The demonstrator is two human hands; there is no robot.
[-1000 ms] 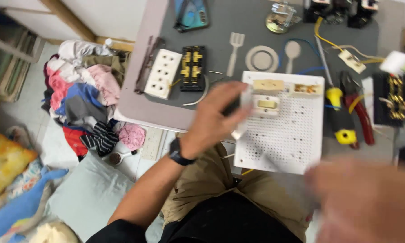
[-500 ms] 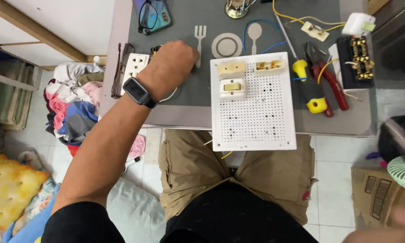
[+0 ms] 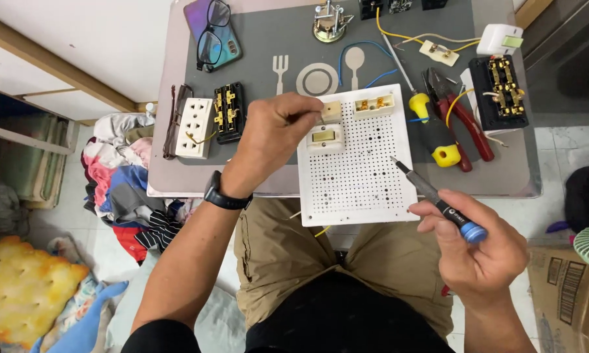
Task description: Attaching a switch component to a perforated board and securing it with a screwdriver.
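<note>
Head view, read from the left: a soft heap of crumpled clothes point(image 3: 128, 189) lies on the floor beside the small grey table point(image 3: 170, 163), whose top carries a dark mat printed with a pale fork, plate and spoon. On its left part sit a glossy phone with black-framed glasses point(image 3: 213, 33) on it, then a white plastic socket block point(image 3: 195, 127) and a black terminal piece with brass contacts point(image 3: 230, 112) just beside it. The left hand point(image 3: 275, 134), a dark watch on its wrist, is curled shut, its fingertips pinching a small cream switch part point(image 3: 332, 111) at the upper left corner of the white perforated board point(image 3: 360, 176); a second cream fitting point(image 3: 325, 137) sits on the board just below, and a third with brass screws point(image 3: 373, 103) at the top edge. The board is a flat square dotted with rows of tiny holes, overhanging the table's near edge above the lap. The right hand point(image 3: 481, 245) is closed around a slim black screwdriver point(image 3: 432, 196) with a blue end cap, its metal tip hovering over the board's right side, well apart from the pinched part. Farther right lie a yellow-and-black screwdriver point(image 3: 435, 134) and red-handled pliers point(image 3: 468, 124).
</note>
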